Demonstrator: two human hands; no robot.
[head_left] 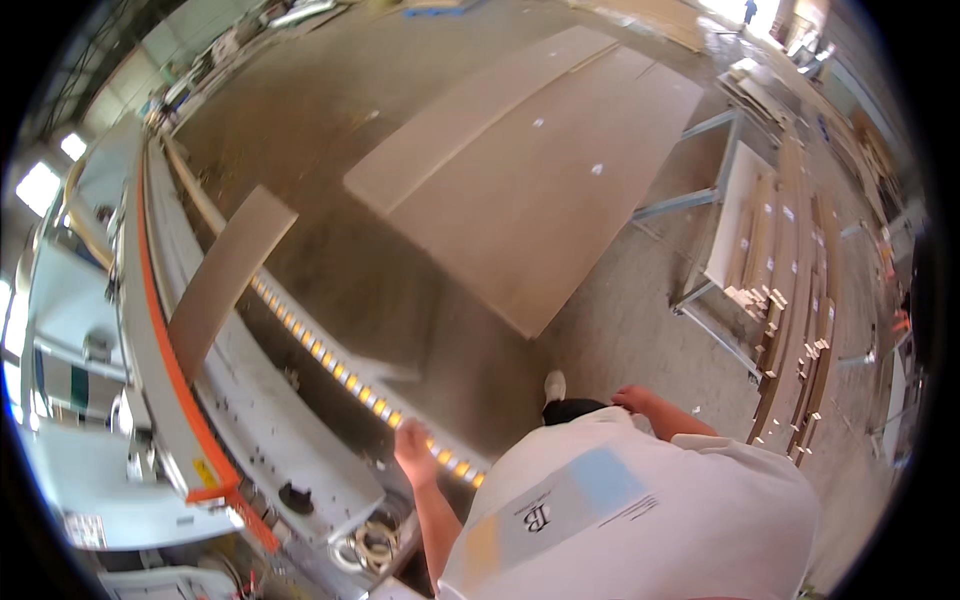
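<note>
My left hand (412,442) hangs loose over the yellow roller strip (330,362) at the edge of a long grey machine (250,400), holding nothing. My right hand (634,399) swings at my side near my hip, fingers curled, with nothing in it. A narrow brown board (228,280) lies on the machine's feed track, well ahead of my left hand. My white shirt fills the lower right of the view.
Large brown panels (540,170) lie flat on the concrete floor ahead. A metal trolley (730,210) at the right carries white and wooden strips. Coiled edge banding (368,545) sits by the machine's near end. An orange rail (160,330) runs along the machine.
</note>
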